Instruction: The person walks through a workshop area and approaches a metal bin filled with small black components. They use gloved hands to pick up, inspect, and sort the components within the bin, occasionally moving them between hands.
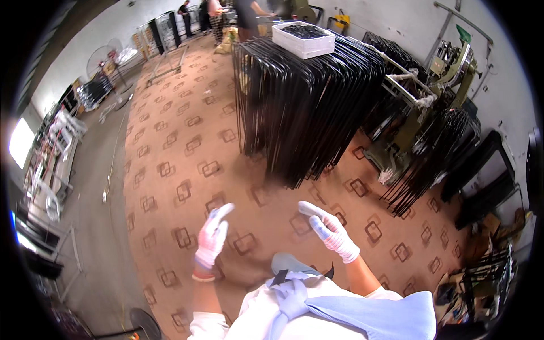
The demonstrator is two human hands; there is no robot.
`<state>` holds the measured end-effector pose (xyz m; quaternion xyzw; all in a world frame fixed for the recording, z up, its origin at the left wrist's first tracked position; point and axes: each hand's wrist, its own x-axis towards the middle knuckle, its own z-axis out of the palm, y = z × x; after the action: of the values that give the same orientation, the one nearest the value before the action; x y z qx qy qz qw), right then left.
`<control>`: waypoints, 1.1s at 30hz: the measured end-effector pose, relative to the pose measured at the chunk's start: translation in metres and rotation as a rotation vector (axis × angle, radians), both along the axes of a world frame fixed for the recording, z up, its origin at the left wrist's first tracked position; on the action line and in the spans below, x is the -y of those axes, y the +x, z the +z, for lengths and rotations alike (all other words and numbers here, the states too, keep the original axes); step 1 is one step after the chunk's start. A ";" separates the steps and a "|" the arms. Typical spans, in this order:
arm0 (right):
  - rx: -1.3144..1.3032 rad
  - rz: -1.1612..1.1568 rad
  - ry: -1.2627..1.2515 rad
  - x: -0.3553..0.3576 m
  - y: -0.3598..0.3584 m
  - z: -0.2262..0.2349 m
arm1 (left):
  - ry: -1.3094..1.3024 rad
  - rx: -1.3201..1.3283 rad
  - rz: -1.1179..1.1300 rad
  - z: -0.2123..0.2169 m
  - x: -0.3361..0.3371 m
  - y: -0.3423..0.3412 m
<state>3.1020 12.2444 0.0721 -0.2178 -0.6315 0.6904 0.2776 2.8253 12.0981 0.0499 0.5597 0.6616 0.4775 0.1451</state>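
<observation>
My left hand (212, 237) wears a white knit glove with a pinkish cuff and blue-grey fingertips. It is held up over the carpet with fingers apart and nothing in it. Level with it on the other side, my right hand (330, 231), gloved the same way, has its thumb and fingers spread and also holds nothing. Ahead of both hands stands a dense row of bent black metal tube frames (311, 102), out of contact with either glove. On top of the frames rests a white box (303, 50) filled with small black parts (304, 31).
Patterned brown carpet (192, 147) covers the floor. On the right stands a green machine (453, 73), with more black rods (430, 147) leaning by it. A standing fan (107, 62) is at the far left. Several people (215, 17) are in the background.
</observation>
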 end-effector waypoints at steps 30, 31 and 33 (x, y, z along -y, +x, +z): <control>0.581 -0.886 1.209 -0.537 -0.616 0.057 | -0.052 -0.088 -0.124 -0.029 -0.504 -0.622; 0.678 -0.928 1.181 -0.545 -0.624 0.054 | -0.029 -0.126 -0.161 -0.019 -0.532 -0.633; 0.828 -0.976 1.112 -0.557 -0.638 0.050 | 0.051 -0.253 -0.258 0.008 -0.586 -0.649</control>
<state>2.4645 12.8010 0.1220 -0.5330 -0.7650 -0.0534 0.3575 2.1767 12.6844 0.0576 0.6989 0.5851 0.3973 0.1063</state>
